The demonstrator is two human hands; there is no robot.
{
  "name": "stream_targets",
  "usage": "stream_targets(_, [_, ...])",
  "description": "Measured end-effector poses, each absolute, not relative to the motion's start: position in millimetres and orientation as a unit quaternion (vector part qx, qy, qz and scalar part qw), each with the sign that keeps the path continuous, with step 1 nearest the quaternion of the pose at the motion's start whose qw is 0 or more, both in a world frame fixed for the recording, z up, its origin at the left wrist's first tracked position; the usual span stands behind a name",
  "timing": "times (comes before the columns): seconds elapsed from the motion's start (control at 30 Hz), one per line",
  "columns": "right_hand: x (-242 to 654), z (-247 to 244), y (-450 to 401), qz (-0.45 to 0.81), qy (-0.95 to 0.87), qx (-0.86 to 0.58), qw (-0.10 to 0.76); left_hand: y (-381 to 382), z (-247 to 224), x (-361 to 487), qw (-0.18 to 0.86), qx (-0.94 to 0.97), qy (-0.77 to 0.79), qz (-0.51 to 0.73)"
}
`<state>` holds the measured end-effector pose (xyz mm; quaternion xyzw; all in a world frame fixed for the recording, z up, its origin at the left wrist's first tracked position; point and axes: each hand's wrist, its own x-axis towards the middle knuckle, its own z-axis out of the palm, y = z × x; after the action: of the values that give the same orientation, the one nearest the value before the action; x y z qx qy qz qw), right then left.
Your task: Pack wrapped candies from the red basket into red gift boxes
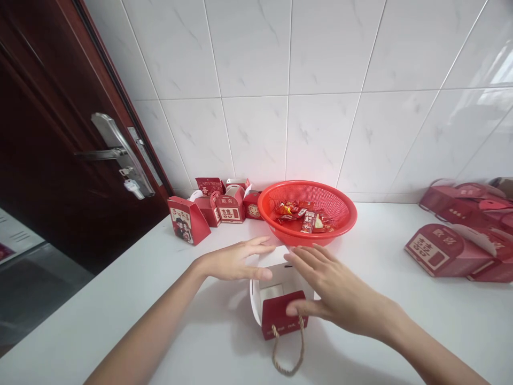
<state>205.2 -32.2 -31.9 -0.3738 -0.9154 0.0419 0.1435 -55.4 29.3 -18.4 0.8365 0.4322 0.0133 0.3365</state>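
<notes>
A red gift box [284, 315] with a white inside stands with its top flaps raised on the white table. A twisted rope handle [289, 370] hangs from its near side. At the box's left edge is my left hand [240, 260], fingers stretched out and thumb over the opening. My right hand [326, 283] reaches across from the right, fingers extended over the far flap and thumb near the front panel. Neither hand visibly grips the box; whether the fingertips touch it, I cannot tell. Just behind stands a red plastic basket [348, 214] holding wrapped candies [308, 220].
Several small red boxes [230, 206] stand by the wall at the back left, with a wedge-shaped box [188, 220] in front. More red boxes [444, 251] lie folded at the right. A dark door [44, 107] with keys in its lock stands at the left.
</notes>
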Motion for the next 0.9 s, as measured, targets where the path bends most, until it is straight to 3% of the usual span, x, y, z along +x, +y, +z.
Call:
stream_targets(0.13, [205.5, -39.3, -33.3, 0.01, -0.92, -0.385, 0.077, 34.0, -22.5, -60.7, 0.355, 0.82, 0.447, -0.041])
stream_targets(0.4, [199.2, -35.6, -41.9, -0.144, -0.949, -0.242, 0.142, 44.0, -31.4, -66.8, 0.379, 0.83, 0.408, -0.022])
stream_targets(0.57, [192.3, -57.2, -40.4, -0.124, -0.948, -0.279, 0.087, 50.2, -30.2, -74.3, 0.378, 0.827, 0.417, 0.014])
stream_targets(0.73, [182.6, -88.8, -39.3, -0.094, -0.935, -0.325, 0.111, 58.8, -39.4, -81.9, 0.402, 0.801, 0.443, 0.018])
stream_targets(0.9, [188.3, -73.9, -40.2, -0.069, -0.936, -0.325, 0.12, 64.2, -51.2, -77.2, 0.478, 0.78, 0.401, 0.044])
